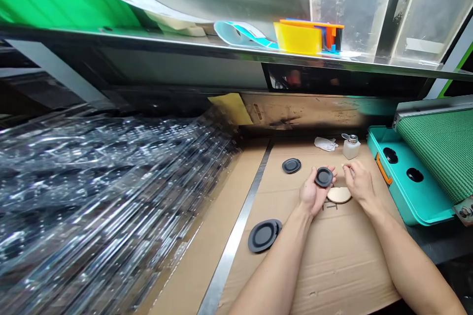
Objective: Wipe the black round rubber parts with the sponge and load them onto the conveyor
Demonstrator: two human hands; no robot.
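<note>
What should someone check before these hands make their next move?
1. Left hand has a secure hold on the black disc: ok.
2. Right hand is pinching something: cannot tell, too small to see.
3. Tan round piece lies within reach on the cardboard sheet: ok.
4. Other black disc lies flat: ok.
5. Glass bottle stands upright: ok.
6. Bottle's metal top is closed: cannot tell.
</note>
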